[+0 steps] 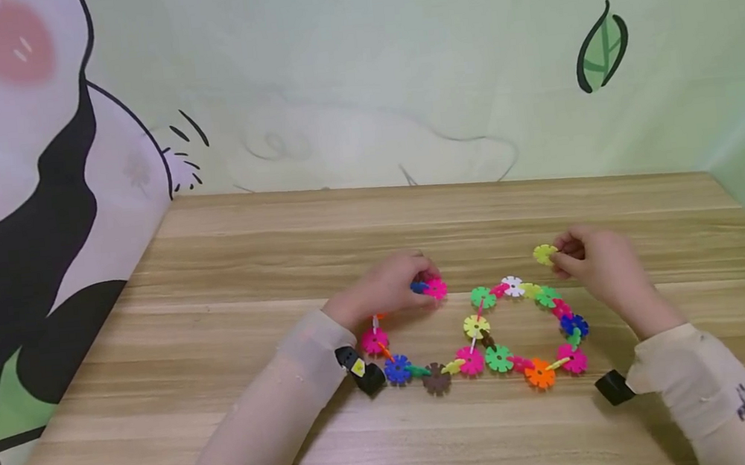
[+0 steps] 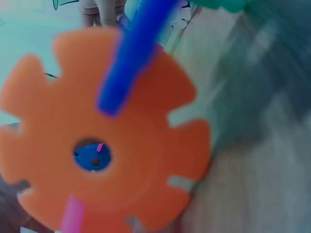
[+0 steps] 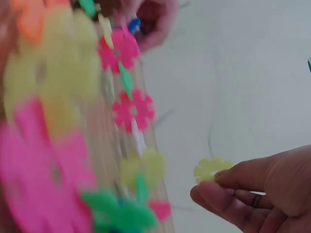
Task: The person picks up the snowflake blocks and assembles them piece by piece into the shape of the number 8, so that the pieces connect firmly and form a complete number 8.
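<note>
My left hand (image 1: 387,285) holds a pink notched plastic disc (image 1: 436,290) joined to a blue disc (image 1: 419,287), above the left part of a chain of flower-shaped discs. An orange disc (image 2: 141,189) with a blue one slotted into it fills much of the left wrist view. Between thumb and finger, my right hand (image 1: 601,270) pinches a single yellow disc (image 1: 543,254), up and right of the linked discs. On the table the right part of the chain makes a closed ring, including a white disc (image 1: 512,286) and an orange disc (image 1: 539,373). The left part curves below my left hand.
A wood-grain table (image 1: 266,250) lies under everything. Behind it stands a pale green wall (image 1: 364,76) with a painted leaf, and a large painted panda (image 1: 54,143) is on the left side. Black wrist cameras (image 1: 615,387) sit on the sleeves.
</note>
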`<action>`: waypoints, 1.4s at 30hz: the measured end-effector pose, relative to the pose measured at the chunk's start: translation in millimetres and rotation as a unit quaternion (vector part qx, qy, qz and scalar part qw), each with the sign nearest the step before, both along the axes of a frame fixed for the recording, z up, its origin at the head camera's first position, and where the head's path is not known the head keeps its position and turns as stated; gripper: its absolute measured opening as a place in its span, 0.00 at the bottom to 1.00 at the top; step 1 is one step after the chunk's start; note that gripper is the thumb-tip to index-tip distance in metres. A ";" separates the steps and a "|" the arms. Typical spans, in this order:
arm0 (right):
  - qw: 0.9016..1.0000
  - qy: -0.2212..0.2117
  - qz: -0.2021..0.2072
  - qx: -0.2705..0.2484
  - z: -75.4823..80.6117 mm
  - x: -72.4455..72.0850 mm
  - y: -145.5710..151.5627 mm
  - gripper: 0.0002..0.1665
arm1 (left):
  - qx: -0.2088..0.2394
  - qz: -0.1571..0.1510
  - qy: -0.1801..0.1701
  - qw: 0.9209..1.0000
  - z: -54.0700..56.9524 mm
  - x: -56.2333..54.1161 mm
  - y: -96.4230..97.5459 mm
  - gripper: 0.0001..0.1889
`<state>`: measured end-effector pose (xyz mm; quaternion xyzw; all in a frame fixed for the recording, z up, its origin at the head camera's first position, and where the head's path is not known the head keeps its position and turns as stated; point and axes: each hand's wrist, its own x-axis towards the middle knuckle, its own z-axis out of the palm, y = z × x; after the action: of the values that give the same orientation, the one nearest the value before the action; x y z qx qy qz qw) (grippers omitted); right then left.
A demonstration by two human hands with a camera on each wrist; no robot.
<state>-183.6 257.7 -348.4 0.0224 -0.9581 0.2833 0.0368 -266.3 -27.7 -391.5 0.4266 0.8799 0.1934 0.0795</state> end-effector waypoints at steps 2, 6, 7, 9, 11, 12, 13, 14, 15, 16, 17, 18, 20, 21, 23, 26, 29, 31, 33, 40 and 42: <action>1.000 0.012 0.012 -0.003 -0.8 1.2 -9.3 0.08 | 0.001 0.001 0.002 1.000 0.3 0.4 0.3 0.20; 0.998 0.042 0.042 0.004 -3.0 3.8 -30.1 0.06 | 0.006 0.001 0.002 1.000 1.9 1.8 0.5 0.22; 0.998 0.051 0.048 0.010 -3.9 4.3 -35.3 0.06 | 0.006 -0.001 0.003 1.000 2.2 2.2 0.4 0.22; 0.996 0.066 0.061 0.012 -5.7 4.5 -45.0 0.05 | 0.004 -0.003 0.008 1.000 2.3 2.7 0.2 0.22; 0.994 0.078 0.074 0.013 -7.9 4.1 -53.9 0.04 | -0.001 -0.004 0.013 1.000 2.0 3.1 -0.2 0.22; 0.993 0.081 0.080 0.009 -9.0 3.8 -58.0 0.04 | -0.004 -0.004 0.015 1.000 1.7 3.2 -0.3 0.22; 0.993 0.084 0.086 0.010 -10.2 3.0 -62.1 0.04 | -0.005 -0.004 0.015 1.000 1.2 3.2 -0.5 0.22; 0.992 0.084 0.090 0.008 -11.2 2.4 -66.0 0.04 | -0.005 -0.003 0.014 1.000 1.0 3.2 -0.6 0.22; 0.992 0.083 0.094 0.006 -12.5 1.9 -69.7 0.04 | -0.005 -0.003 0.012 1.000 0.8 3.3 -0.8 0.23; 0.992 0.085 0.098 0.008 -13.7 1.5 -73.2 0.05 | -0.005 -0.002 0.009 1.000 0.7 3.3 -1.0 0.23; 0.991 0.086 0.102 0.009 -15.2 1.0 -76.3 0.05 | -0.004 -0.002 0.006 1.000 0.6 3.3 -1.1 0.23; 0.991 0.085 0.104 0.013 -16.5 0.6 -79.4 0.05 | -0.002 -0.002 0.003 1.000 0.6 3.3 -1.3 0.22; 0.990 0.082 0.109 0.024 -19.5 0.1 -84.6 0.05 | 0.003 -0.002 -0.003 1.000 0.6 3.2 -1.6 0.22; 0.991 0.074 0.109 0.027 -20.9 0.0 -86.9 0.06 | 0.006 -0.001 -0.006 1.000 0.3 2.9 -1.7 0.22; 0.991 0.067 0.110 0.040 -23.3 -0.1 -91.1 0.05 | 0.012 0.000 -0.008 1.000 -0.6 2.2 -2.0 0.21; 0.991 0.062 0.110 0.054 -26.5 -0.4 -95.4 0.05 | 0.022 0.003 -0.014 1.000 -1.9 1.0 -2.4 0.20; 0.989 0.074 0.109 0.068 -29.1 -0.9 -98.1 0.04 | 0.025 0.007 -0.016 1.000 -2.5 0.3 -2.5 0.20; 0.988 0.082 0.107 0.075 -30.6 -1.3 -99.4 0.05 | 0.025 0.009 -0.016 1.000 -2.5 0.0 -2.4 0.19; 0.987 0.087 0.105 0.081 -31.8 -1.7 -100.7 0.05 | 0.023 0.010 -0.016 1.000 -2.0 0.3 -2.5 0.20; 0.985 0.097 0.101 0.104 -35.6 -3.6 -103.9 0.06 | 0.020 0.011 -0.018 1.000 1.3 2.1 -2.9 0.20; 0.982 0.104 0.104 0.121 -36.3 -4.0 -104.2 0.06 | 0.020 0.013 -0.021 1.000 1.7 2.1 -2.8 0.20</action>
<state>-187.6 153.5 -384.7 0.1552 -0.9686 0.1639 0.1039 -264.2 -30.5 -389.8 0.4125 0.8796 0.2205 0.0869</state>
